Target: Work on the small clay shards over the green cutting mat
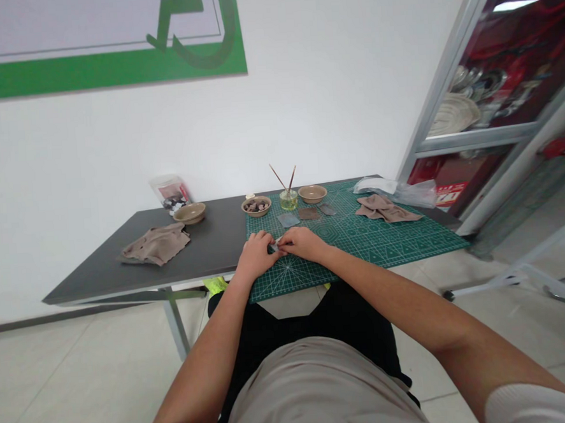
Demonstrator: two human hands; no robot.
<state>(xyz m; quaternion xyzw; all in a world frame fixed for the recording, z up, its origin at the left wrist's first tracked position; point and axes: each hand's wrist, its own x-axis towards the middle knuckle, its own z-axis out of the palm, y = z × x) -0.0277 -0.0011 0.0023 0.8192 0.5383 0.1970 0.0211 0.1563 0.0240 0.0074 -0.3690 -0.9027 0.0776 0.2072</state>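
Over the green cutting mat [384, 240], my left hand [259, 254] and my right hand [303, 243] meet close together. Between their fingertips is a small pale grey piece [275, 244], mostly covered, so its kind cannot be made out. Both hands are closed on it. Just beyond them lie three small flat squares: a blue-grey one [289, 220], a brown one [309, 213] and a dark grey one [327, 209]. A glass jar [288, 201] of yellowish liquid holds two thin brushes [290, 178]. Beside it stands a tan bowl of brownish lumps [256, 206].
Another tan bowl [313, 194] stands at the mat's back edge, and a third bowl [189, 213] at the left. Brown cloths [156, 245] lie on the dark table [213, 254] and the mat's right side. Plastic bags [171, 193] sit near the wall.
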